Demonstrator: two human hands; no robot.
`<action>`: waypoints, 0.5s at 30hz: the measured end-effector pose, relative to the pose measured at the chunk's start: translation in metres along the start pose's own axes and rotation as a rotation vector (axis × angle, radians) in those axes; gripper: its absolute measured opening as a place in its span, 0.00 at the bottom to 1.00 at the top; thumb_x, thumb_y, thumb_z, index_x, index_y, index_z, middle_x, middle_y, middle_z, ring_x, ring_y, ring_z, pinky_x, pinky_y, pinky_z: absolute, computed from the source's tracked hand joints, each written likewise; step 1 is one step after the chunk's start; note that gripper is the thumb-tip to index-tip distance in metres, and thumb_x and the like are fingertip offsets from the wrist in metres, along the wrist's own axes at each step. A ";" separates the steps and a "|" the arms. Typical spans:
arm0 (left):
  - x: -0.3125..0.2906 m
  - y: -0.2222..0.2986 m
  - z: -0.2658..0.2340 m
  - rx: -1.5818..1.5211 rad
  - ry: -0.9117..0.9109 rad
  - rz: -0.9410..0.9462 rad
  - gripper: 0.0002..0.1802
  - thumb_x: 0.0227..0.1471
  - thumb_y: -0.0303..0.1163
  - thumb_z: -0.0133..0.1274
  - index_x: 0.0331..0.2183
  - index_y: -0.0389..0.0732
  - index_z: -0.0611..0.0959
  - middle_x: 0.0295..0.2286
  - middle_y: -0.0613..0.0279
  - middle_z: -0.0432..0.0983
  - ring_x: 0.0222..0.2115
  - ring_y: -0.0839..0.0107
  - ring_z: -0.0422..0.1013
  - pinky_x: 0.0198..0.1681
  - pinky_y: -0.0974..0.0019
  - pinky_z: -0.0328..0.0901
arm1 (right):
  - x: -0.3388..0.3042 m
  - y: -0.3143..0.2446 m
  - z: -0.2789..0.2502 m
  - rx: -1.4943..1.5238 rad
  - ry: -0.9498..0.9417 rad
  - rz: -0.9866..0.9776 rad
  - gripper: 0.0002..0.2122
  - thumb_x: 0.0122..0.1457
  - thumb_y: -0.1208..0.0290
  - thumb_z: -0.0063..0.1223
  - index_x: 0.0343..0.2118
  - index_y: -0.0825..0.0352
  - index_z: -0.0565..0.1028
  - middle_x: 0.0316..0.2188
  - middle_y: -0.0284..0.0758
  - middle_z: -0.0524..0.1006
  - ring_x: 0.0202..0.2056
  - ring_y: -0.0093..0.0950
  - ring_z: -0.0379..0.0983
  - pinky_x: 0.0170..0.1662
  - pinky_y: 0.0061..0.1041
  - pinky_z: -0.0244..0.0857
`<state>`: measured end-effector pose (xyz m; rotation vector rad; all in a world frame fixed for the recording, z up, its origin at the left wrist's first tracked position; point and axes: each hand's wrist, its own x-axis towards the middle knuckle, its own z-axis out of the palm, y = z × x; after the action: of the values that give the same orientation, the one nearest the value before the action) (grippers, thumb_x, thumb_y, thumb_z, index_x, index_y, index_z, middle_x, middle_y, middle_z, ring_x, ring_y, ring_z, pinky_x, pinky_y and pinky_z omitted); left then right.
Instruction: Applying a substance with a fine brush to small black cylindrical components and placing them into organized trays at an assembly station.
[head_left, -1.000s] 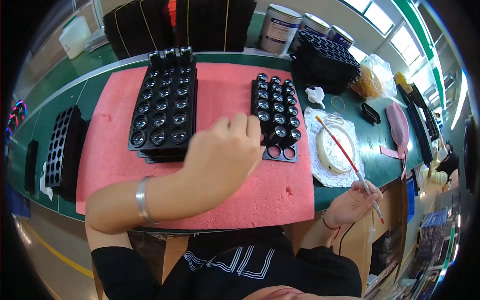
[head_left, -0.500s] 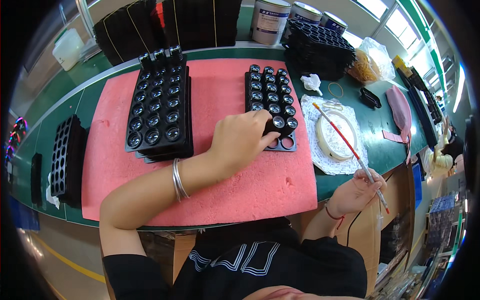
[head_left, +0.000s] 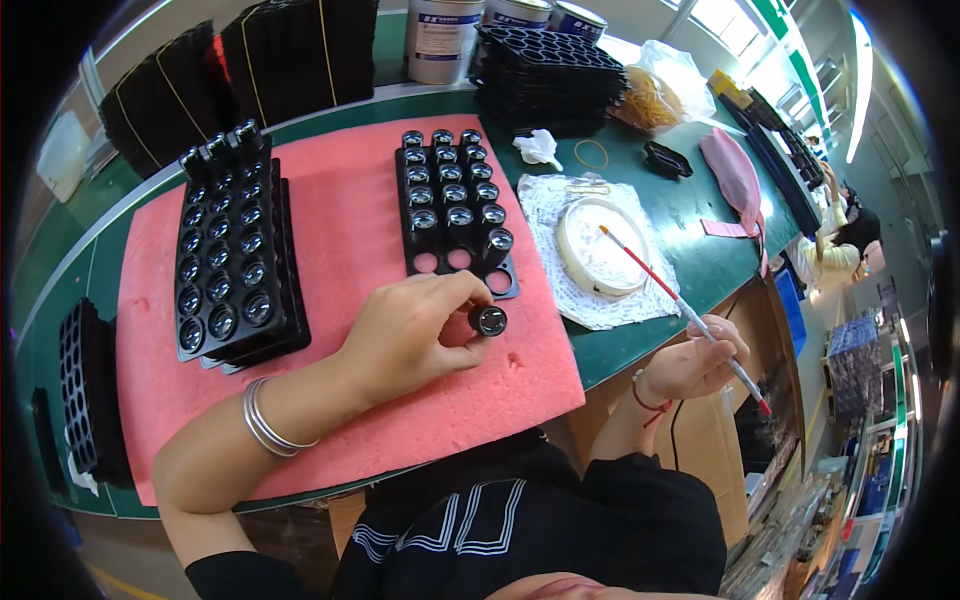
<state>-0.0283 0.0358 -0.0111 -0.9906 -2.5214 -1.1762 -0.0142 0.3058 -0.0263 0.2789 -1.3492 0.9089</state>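
Fingers [head_left: 462, 287] of the left hand [head_left: 405, 325], parted only by its width, pinch a black lens-ended cylinder [head_left: 489, 321] over the pink foam sheet [head_left: 345, 220], near the black tray [head_left: 442, 267]; the right hand [head_left: 692, 364] grips a slim paintbrush [head_left: 652, 277]. The cylinder looks light, rigid, slick; its glassy end probably smudges, making the side the safer hold.

The shirt [head_left: 610, 510] is black; the bangles [head_left: 261, 428] silver; the wristband [head_left: 652, 406] red.

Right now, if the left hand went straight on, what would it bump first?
Probably the near end of the black tray, just beyond the left hand; depth is unclear, so it might pass above.
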 end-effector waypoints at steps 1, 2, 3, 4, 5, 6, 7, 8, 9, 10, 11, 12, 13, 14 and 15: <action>0.001 -0.001 0.001 -0.017 0.036 0.018 0.17 0.31 0.26 0.58 0.30 0.41 0.76 0.26 0.61 0.73 0.24 0.68 0.71 0.26 0.70 0.66 | 0.001 0.001 -0.001 -0.004 -0.003 -0.005 0.15 0.60 0.61 0.35 0.22 0.66 0.61 0.17 0.33 0.63 0.20 0.20 0.57 0.24 0.17 0.50; 0.002 -0.002 0.001 -0.030 0.072 0.034 0.16 0.31 0.26 0.58 0.30 0.40 0.76 0.26 0.60 0.73 0.25 0.68 0.71 0.26 0.70 0.66 | 0.002 0.004 -0.003 -0.018 -0.016 -0.010 0.15 0.60 0.61 0.35 0.22 0.66 0.61 0.17 0.33 0.63 0.20 0.20 0.56 0.23 0.17 0.49; 0.002 -0.002 0.002 -0.033 0.074 0.035 0.16 0.31 0.26 0.58 0.30 0.40 0.76 0.26 0.60 0.73 0.25 0.68 0.71 0.26 0.70 0.66 | 0.003 0.005 -0.003 -0.031 -0.028 -0.014 0.15 0.60 0.60 0.35 0.22 0.66 0.61 0.17 0.32 0.63 0.19 0.19 0.55 0.23 0.17 0.48; 0.002 -0.002 0.003 -0.075 0.069 0.015 0.17 0.31 0.25 0.58 0.31 0.40 0.76 0.26 0.60 0.73 0.25 0.69 0.71 0.26 0.71 0.66 | 0.003 0.006 -0.004 -0.031 -0.029 -0.015 0.15 0.60 0.60 0.35 0.22 0.66 0.61 0.17 0.32 0.63 0.19 0.19 0.55 0.23 0.17 0.48; 0.002 -0.002 0.002 -0.113 0.065 -0.005 0.17 0.32 0.25 0.58 0.31 0.40 0.77 0.26 0.60 0.73 0.26 0.70 0.71 0.26 0.71 0.66 | 0.003 0.005 -0.005 -0.061 -0.031 -0.021 0.15 0.60 0.60 0.35 0.22 0.66 0.61 0.17 0.32 0.63 0.19 0.19 0.55 0.22 0.16 0.47; 0.002 -0.001 0.002 -0.112 0.067 -0.005 0.17 0.32 0.25 0.58 0.31 0.40 0.77 0.26 0.60 0.73 0.26 0.70 0.71 0.26 0.71 0.66 | 0.004 0.005 -0.005 -0.090 -0.032 -0.025 0.15 0.60 0.60 0.35 0.22 0.66 0.61 0.17 0.32 0.63 0.19 0.19 0.54 0.22 0.16 0.46; 0.002 0.001 0.002 -0.152 0.061 -0.018 0.16 0.33 0.24 0.58 0.32 0.39 0.77 0.26 0.61 0.73 0.26 0.72 0.71 0.26 0.73 0.66 | 0.004 0.005 -0.005 -0.088 -0.032 -0.026 0.15 0.60 0.60 0.35 0.22 0.66 0.61 0.17 0.32 0.63 0.19 0.19 0.54 0.22 0.16 0.46; 0.002 0.002 0.002 -0.192 0.055 -0.032 0.16 0.34 0.24 0.58 0.32 0.39 0.77 0.27 0.62 0.73 0.26 0.74 0.70 0.26 0.74 0.66 | 0.004 0.005 -0.005 -0.076 -0.045 0.000 0.15 0.60 0.60 0.35 0.22 0.66 0.61 0.18 0.32 0.63 0.19 0.19 0.54 0.22 0.16 0.46; 0.003 0.003 0.002 -0.190 0.056 -0.032 0.16 0.34 0.24 0.58 0.32 0.39 0.77 0.27 0.62 0.73 0.26 0.74 0.70 0.26 0.74 0.66 | 0.003 0.005 -0.005 -0.064 -0.059 0.026 0.15 0.60 0.60 0.35 0.22 0.66 0.61 0.18 0.32 0.63 0.19 0.19 0.53 0.22 0.17 0.46; 0.003 0.004 0.001 -0.225 0.047 -0.065 0.15 0.35 0.24 0.58 0.32 0.39 0.77 0.26 0.63 0.73 0.26 0.76 0.70 0.26 0.76 0.66 | 0.003 0.005 -0.005 -0.063 -0.059 0.027 0.15 0.60 0.60 0.35 0.22 0.66 0.61 0.18 0.32 0.63 0.19 0.19 0.53 0.22 0.17 0.46; 0.003 0.004 0.000 -0.259 0.040 -0.098 0.14 0.36 0.24 0.58 0.32 0.38 0.77 0.26 0.64 0.73 0.26 0.78 0.71 0.27 0.77 0.66 | 0.002 0.007 -0.005 0.004 -0.066 0.052 0.15 0.60 0.60 0.35 0.22 0.66 0.61 0.18 0.32 0.63 0.19 0.19 0.54 0.22 0.17 0.47; 0.004 0.004 0.000 -0.258 0.041 -0.099 0.14 0.36 0.24 0.58 0.32 0.38 0.77 0.26 0.64 0.73 0.26 0.78 0.71 0.27 0.77 0.66 | 0.001 0.007 -0.005 0.072 -0.074 0.077 0.15 0.60 0.60 0.35 0.21 0.66 0.61 0.18 0.32 0.63 0.20 0.19 0.54 0.23 0.17 0.47; 0.004 0.003 -0.001 -0.332 0.040 -0.145 0.14 0.37 0.26 0.58 0.32 0.37 0.77 0.26 0.62 0.74 0.26 0.76 0.71 0.28 0.75 0.67 | 0.002 0.007 -0.004 0.075 -0.074 0.078 0.15 0.60 0.60 0.35 0.21 0.66 0.61 0.18 0.32 0.63 0.20 0.19 0.54 0.23 0.17 0.47; 0.004 0.003 -0.001 -0.406 0.041 -0.192 0.14 0.37 0.27 0.59 0.31 0.36 0.77 0.27 0.60 0.75 0.26 0.74 0.72 0.29 0.73 0.68 | 0.001 0.007 -0.003 0.099 -0.048 0.121 0.15 0.60 0.60 0.35 0.22 0.66 0.62 0.18 0.32 0.63 0.20 0.19 0.54 0.24 0.17 0.48; 0.003 0.002 -0.001 -0.403 0.046 -0.195 0.14 0.37 0.27 0.59 0.31 0.36 0.77 0.27 0.60 0.75 0.26 0.74 0.72 0.29 0.73 0.68 | 0.001 0.008 -0.001 0.124 -0.021 0.164 0.15 0.60 0.60 0.35 0.22 0.66 0.63 0.19 0.32 0.64 0.21 0.19 0.54 0.26 0.17 0.49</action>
<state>-0.0297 0.0376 -0.0078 -0.7927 -2.4392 -1.7936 -0.0187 0.3119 -0.0284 0.2765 -1.3521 1.1320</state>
